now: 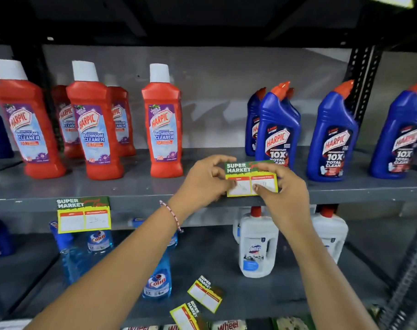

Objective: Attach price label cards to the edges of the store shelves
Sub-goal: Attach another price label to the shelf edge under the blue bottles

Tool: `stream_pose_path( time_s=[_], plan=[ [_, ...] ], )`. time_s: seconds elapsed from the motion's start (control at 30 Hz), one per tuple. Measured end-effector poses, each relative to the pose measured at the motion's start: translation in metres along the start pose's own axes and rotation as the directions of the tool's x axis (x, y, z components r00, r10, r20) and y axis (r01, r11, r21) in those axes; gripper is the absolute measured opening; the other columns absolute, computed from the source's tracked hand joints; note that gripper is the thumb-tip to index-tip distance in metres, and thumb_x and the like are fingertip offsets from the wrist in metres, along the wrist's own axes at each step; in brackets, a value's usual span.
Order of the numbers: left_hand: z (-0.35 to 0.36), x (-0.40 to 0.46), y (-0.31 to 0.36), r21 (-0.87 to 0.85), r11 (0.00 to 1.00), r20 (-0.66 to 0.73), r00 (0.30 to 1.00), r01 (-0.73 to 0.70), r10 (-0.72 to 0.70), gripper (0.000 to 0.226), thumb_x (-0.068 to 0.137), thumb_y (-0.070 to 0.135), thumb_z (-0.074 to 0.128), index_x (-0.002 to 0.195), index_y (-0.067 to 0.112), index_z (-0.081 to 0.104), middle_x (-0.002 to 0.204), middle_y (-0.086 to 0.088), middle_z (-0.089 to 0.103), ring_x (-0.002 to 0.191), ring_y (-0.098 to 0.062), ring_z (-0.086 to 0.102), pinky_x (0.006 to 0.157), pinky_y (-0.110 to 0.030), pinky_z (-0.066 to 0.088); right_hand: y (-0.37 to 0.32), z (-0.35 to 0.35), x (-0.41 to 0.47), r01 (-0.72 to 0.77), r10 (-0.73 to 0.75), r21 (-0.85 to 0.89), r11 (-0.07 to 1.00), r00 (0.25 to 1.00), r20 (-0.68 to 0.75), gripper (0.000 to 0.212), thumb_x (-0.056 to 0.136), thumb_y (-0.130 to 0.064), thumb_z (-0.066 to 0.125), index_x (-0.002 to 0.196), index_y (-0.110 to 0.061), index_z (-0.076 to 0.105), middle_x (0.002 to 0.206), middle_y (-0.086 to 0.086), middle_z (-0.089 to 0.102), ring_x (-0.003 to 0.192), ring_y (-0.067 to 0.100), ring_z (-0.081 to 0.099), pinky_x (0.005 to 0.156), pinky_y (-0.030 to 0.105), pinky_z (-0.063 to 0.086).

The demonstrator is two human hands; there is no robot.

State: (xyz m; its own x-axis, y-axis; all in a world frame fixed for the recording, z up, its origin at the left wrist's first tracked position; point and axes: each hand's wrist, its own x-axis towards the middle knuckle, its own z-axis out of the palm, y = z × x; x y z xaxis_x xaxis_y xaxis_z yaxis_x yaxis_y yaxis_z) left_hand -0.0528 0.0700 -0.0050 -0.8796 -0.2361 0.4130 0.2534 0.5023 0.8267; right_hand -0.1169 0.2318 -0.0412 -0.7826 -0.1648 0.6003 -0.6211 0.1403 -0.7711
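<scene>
A green, yellow and red "Super Market" price card point(244, 177) is held upright just above the front edge of the grey middle shelf point(140, 202). My left hand point(202, 182) pinches its left side and my right hand point(281, 189) grips its right side, thumb on the white price boxes. Another price card point(83, 214) hangs from the same shelf edge further left. Two loose price cards point(206, 296) point(186, 316) lie on the lower shelf point(286, 291).
Red Harpic bathroom cleaner bottles point(94, 125) stand at the left of the middle shelf, blue Harpic bottles point(277, 129) at the right. Below are blue Colin spray bottles point(158, 279) and white Domex bottles point(257, 246). A black slotted upright point(363, 82) stands at the right.
</scene>
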Motion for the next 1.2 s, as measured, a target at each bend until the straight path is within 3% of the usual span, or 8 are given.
stream_pose_path(
  time_s=[0.1, 0.2, 0.33, 0.43, 0.67, 0.77, 0.9, 1.2],
  plan=[
    [0.04, 0.0, 0.008, 0.022, 0.999, -0.051, 0.998, -0.031, 0.032, 0.041, 0.082, 0.002, 0.069, 0.116, 0.024, 0.063, 0.059, 0.002, 0.066, 0.043, -0.016, 0.057, 0.04, -0.027, 0.05, 0.017, -0.031, -0.003, 0.004, -0.004, 0.002, 1.0, 1.0, -0.029, 0.053, 0.074, -0.002, 0.076, 0.113, -0.037, 0.066, 0.116, -0.008, 0.066, 0.106, 0.016, 0.066, 0.093, 0.045, 0.055],
    [0.084, 0.0, 0.017, 0.063, 0.996, -0.087, 0.994, -0.057, 0.062, 0.039, 0.084, 0.004, 0.069, 0.117, 0.024, 0.065, 0.069, -0.01, 0.069, 0.047, -0.017, 0.064, 0.045, -0.031, 0.058, 0.04, -0.066, -0.007, -0.002, 0.002, 0.011, 1.0, 0.999, -0.047, 0.053, 0.074, -0.006, 0.081, 0.118, -0.032, 0.064, 0.118, -0.005, 0.065, 0.108, 0.016, 0.064, 0.093, 0.043, 0.055],
    [0.136, 0.0, 0.022, 0.073, 0.995, -0.126, 0.989, -0.065, 0.074, 0.037, 0.085, 0.006, 0.068, 0.115, 0.027, 0.067, 0.07, -0.014, 0.067, 0.053, -0.028, 0.071, 0.058, -0.039, 0.063, 0.069, -0.108, -0.009, 0.033, -0.037, -0.057, 0.998, 0.997, -0.064, 0.056, 0.076, -0.013, 0.083, 0.123, -0.031, 0.061, 0.115, -0.005, 0.058, 0.103, 0.001, 0.058, 0.082, 0.008, 0.045],
    [0.173, 0.001, 0.023, 0.111, 0.991, -0.158, 0.984, -0.071, 0.088, 0.038, 0.086, 0.01, 0.068, 0.118, 0.031, 0.066, 0.069, -0.009, 0.065, 0.054, -0.023, 0.071, 0.063, -0.037, 0.064, 0.092, -0.135, -0.005, 0.064, -0.068, -0.101, 0.993, 0.997, -0.039, 0.055, 0.077, -0.015, 0.082, 0.125, -0.031, 0.06, 0.113, 0.0, 0.055, 0.096, -0.019, 0.05, 0.076, -0.004, 0.037],
    [0.222, 0.0, 0.024, 0.188, 0.977, -0.201, 0.97, -0.099, 0.137, 0.04, 0.086, 0.014, 0.069, 0.123, 0.029, 0.065, 0.075, -0.001, 0.066, 0.063, -0.017, 0.071, 0.067, -0.036, 0.063, 0.124, -0.166, -0.004, 0.075, -0.081, -0.097, 0.992, 0.995, -0.064, 0.053, 0.078, -0.011, 0.08, 0.125, -0.026, 0.063, 0.116, 0.004, 0.056, 0.096, -0.002, 0.051, 0.082, -0.005, 0.034],
    [0.231, -0.001, 0.026, 0.119, 0.991, -0.204, 0.975, -0.062, 0.085, 0.04, 0.087, 0.009, 0.067, 0.123, 0.027, 0.065, 0.07, 0.01, 0.06, 0.056, -0.008, 0.067, 0.06, -0.034, 0.064, 0.132, -0.169, -0.002, 0.101, -0.106, -0.095, 0.99, 0.993, -0.057, 0.051, 0.079, -0.009, 0.08, 0.124, -0.026, 0.063, 0.115, 0.002, 0.055, 0.098, -0.01, 0.051, 0.083, -0.004, 0.036],
    [0.238, -0.002, 0.024, 0.118, 0.991, -0.214, 0.974, -0.056, 0.081, 0.041, 0.088, 0.007, 0.066, 0.124, 0.026, 0.064, 0.071, 0.016, 0.057, 0.054, 0.001, 0.064, 0.056, -0.028, 0.063, 0.139, -0.169, 0.0, 0.08, -0.083, -0.075, 0.994, 0.995, -0.048, 0.051, 0.08, -0.008, 0.078, 0.124, -0.028, 0.063, 0.116, 0.001, 0.054, 0.097, -0.006, 0.053, 0.082, -0.004, 0.036],
    [0.242, 0.0, 0.022, 0.102, 0.993, -0.253, 0.964, -0.061, 0.085, 0.041, 0.088, 0.008, 0.066, 0.124, 0.027, 0.064, 0.08, 0.019, 0.06, 0.057, -0.004, 0.065, 0.059, -0.024, 0.062, 0.145, -0.161, 0.002, 0.095, -0.101, -0.059, 0.994, 0.991, -0.091, 0.048, 0.082, -0.006, 0.075, 0.125, -0.023, 0.063, 0.116, 0.002, 0.052, 0.101, -0.022, 0.047, 0.08, -0.004, 0.038]
  ],
)
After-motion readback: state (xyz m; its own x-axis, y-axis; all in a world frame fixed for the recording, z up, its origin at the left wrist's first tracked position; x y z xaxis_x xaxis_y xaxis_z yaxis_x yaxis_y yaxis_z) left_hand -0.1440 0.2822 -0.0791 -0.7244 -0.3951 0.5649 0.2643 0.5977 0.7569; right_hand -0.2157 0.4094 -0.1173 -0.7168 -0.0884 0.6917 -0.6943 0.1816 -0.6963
